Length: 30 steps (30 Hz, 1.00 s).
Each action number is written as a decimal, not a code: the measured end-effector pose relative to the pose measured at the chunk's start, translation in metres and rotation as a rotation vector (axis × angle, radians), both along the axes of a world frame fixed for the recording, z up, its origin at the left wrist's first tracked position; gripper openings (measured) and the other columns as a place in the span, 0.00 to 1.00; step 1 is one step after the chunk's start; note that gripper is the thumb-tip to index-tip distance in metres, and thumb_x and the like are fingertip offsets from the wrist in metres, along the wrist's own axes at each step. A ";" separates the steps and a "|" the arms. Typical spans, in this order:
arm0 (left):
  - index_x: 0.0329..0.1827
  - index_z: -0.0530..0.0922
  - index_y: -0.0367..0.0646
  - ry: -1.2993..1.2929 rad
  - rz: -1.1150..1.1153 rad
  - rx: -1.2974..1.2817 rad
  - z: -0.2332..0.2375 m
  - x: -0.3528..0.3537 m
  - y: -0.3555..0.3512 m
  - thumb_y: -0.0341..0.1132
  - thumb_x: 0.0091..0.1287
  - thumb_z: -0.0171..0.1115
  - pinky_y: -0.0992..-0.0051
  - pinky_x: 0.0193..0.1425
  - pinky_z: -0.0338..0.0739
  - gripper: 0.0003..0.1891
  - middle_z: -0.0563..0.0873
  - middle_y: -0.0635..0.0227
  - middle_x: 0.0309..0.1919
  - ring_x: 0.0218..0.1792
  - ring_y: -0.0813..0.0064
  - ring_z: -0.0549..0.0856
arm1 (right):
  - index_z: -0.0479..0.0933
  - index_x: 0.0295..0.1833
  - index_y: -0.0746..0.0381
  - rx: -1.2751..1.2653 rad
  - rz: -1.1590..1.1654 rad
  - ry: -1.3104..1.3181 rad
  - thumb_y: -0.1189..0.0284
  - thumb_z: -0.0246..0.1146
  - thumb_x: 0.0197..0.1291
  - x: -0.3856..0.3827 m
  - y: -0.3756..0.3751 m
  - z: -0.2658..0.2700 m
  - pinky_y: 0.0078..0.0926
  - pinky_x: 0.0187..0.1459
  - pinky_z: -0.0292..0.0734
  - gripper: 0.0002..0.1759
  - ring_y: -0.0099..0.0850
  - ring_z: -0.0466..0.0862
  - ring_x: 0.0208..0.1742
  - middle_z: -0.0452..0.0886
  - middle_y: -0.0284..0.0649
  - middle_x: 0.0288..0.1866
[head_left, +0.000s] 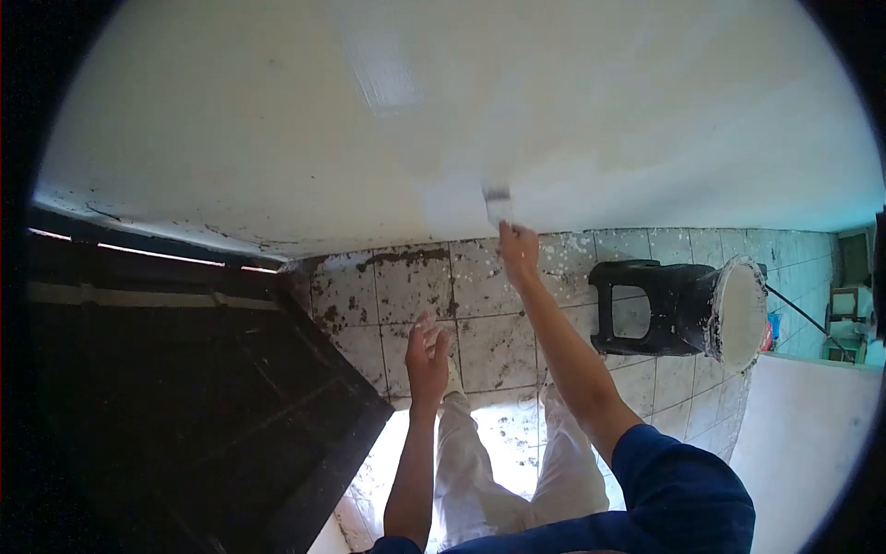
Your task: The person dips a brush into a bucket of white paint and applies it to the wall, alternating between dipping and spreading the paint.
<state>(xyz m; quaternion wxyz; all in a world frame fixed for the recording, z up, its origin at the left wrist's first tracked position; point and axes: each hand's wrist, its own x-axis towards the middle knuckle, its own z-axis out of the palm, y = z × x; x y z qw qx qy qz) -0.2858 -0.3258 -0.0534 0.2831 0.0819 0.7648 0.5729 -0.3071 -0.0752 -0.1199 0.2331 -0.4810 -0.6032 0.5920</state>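
Note:
My right hand (519, 247) is closed round the handle of a paintbrush (498, 205), whose dark bristles touch the lower part of the cream wall (277, 120). Around the brush the wall looks whiter, and a glossy wet patch shows higher up. Over the tiled floor, my left hand (428, 355) hangs with its fingers apart and slightly curled, holding nothing. To the right, a bucket (741, 314) with a paint-crusted rim and pale contents stands on a black plastic stool (664, 308).
A large dark panel (185, 406) fills the lower left. Stained, paint-spotted floor tiles (489, 351) run along the wall's base, with my legs over them. At the far right are a thin dark stick (798, 309), shelf-like objects (844, 305) and a pale wall (812, 434).

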 end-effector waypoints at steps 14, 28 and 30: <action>0.66 0.63 0.38 0.037 -0.063 0.024 0.020 -0.002 0.011 0.38 0.69 0.56 0.65 0.58 0.73 0.25 0.69 0.55 0.64 0.59 0.61 0.76 | 0.75 0.32 0.65 -0.056 -0.004 0.414 0.65 0.59 0.65 -0.026 -0.009 0.207 0.17 0.16 0.62 0.14 0.18 0.68 0.16 0.71 0.31 0.20; 0.66 0.63 0.39 -0.011 -0.080 -0.033 0.008 0.011 -0.012 0.34 0.69 0.54 0.63 0.61 0.71 0.23 0.69 0.55 0.63 0.61 0.60 0.73 | 0.73 0.29 0.64 0.043 0.022 0.469 0.64 0.56 0.67 -0.017 -0.043 0.232 0.16 0.17 0.61 0.16 0.15 0.67 0.17 0.70 0.30 0.17; 0.66 0.64 0.39 -0.002 -0.064 -0.061 0.014 0.008 -0.010 0.34 0.69 0.54 0.63 0.61 0.71 0.23 0.69 0.55 0.62 0.61 0.60 0.73 | 0.72 0.30 0.64 0.073 0.011 0.449 0.63 0.56 0.67 -0.027 -0.045 0.212 0.15 0.17 0.62 0.16 0.15 0.68 0.17 0.70 0.30 0.17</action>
